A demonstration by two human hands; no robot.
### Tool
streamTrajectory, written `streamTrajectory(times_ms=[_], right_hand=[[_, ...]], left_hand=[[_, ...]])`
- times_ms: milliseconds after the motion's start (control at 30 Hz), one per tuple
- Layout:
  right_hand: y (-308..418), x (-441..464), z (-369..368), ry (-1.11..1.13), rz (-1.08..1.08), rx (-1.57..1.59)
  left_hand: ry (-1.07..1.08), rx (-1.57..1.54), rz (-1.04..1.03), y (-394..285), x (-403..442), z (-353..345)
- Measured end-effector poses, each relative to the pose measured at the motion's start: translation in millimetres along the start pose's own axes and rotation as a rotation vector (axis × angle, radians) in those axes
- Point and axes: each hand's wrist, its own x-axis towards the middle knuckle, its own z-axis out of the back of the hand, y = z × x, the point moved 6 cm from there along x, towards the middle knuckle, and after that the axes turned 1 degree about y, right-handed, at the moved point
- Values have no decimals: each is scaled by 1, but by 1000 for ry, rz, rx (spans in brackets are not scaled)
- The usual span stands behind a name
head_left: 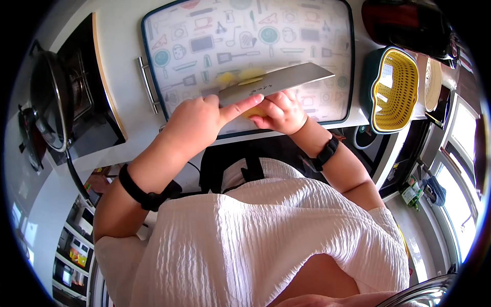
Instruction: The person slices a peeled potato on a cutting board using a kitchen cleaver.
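My left hand (197, 123) is wrapped round the handle end of a wide-bladed knife (299, 77), its index finger stretched along the blade. The blade slants up to the right above a white patterned board (238, 51). Yellow slices (250, 73) lie at the far side of the blade, partly hidden by it. On the near side, my right hand (286, 115) has its fingers curled against a yellow piece (254, 112), largely covered by the hand and blade.
A yellow basket (396, 87) inside a dark green one stands right of the board. At the left is a stove with a lidded pan (51, 102), its handle toward me. A metal handle (147, 84) lies beside the board's left edge. Dark red appliance (404, 25) at the back right.
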Motion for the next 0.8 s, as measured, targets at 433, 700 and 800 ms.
streamTrajectory(times_ms=[433, 700, 800], right_hand=[[2, -7, -5, 63, -44, 10], [3, -6, -5, 68, -38, 23], [3, -6, -4, 74, -43, 19]], left_hand=[[26, -10, -14, -8, -52, 37], [-37, 16, -31, -13, -57, 34], [-32, 28, -31, -16, -58, 35]])
